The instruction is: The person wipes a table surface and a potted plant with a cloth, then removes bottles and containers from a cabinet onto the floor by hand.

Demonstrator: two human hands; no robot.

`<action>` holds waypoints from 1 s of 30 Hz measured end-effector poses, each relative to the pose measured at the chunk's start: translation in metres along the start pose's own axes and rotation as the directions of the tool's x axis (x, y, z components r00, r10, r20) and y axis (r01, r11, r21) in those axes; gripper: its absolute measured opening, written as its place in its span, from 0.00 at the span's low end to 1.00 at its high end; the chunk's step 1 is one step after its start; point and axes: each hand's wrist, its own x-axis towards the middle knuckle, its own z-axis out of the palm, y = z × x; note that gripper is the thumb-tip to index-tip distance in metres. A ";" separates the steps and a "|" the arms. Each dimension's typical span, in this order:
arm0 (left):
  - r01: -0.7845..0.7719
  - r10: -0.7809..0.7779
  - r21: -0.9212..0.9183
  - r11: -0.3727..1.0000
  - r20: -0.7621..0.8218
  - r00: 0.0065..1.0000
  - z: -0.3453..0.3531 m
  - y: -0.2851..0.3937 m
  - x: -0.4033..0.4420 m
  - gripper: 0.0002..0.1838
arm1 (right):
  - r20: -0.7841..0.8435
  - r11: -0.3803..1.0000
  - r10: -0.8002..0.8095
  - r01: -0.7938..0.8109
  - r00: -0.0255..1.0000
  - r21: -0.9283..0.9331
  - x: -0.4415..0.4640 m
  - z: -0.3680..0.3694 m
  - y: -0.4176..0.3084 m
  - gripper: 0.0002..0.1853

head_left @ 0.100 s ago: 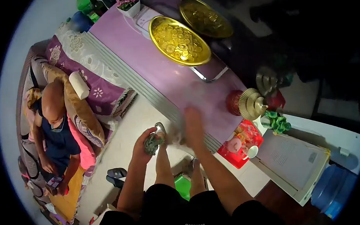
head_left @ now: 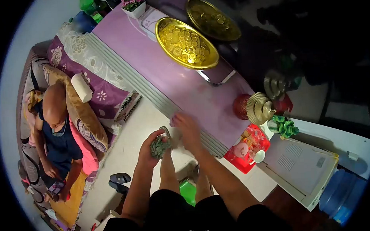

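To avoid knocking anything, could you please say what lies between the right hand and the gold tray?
The head view shows bare purple tabletop between the right hand and gold tray.

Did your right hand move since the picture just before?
Yes. The right hand shifted toward the picture's left, farther from the red jar standing on the table.

L hand (head_left: pixel 146 148) grips a wadded grey-green cloth (head_left: pixel 160 148). R hand (head_left: pixel 189 131), a bit blurry, is at the ribbed edge of the purple table (head_left: pixel 142 56); can't tell if it's holding anything. Gold dish (head_left: pixel 209 65) w/ coins (head_left: pixel 182 40) sits on table, red-&-gold ornament (head_left: pixel 259 107) nr one end. Red tray (head_left: pixel 246 169) w/ white cup (head_left: pixel 259 156) just beside table. Seated person (head_left: pixel 61 138) to the L has a phone (head_left: pixel 56 187).
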 end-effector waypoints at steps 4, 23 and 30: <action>-0.043 0.045 0.058 0.997 -0.044 0.998 -0.001 0.008 0.004 0.15 | -0.074 0.788 0.506 -0.425 0.860 0.445 0.041 -0.061 0.032 0.21; 0.078 -0.085 -0.142 0.987 -0.043 0.995 -0.001 -0.038 -0.012 0.14 | 0.009 0.980 0.130 -0.127 0.992 -0.155 -0.042 -0.015 -0.009 0.21; -0.169 0.172 -0.283 0.944 -0.015 0.985 0.007 0.050 0.020 0.24 | 0.072 0.975 -0.200 0.191 0.977 0.118 0.080 0.020 -0.033 0.17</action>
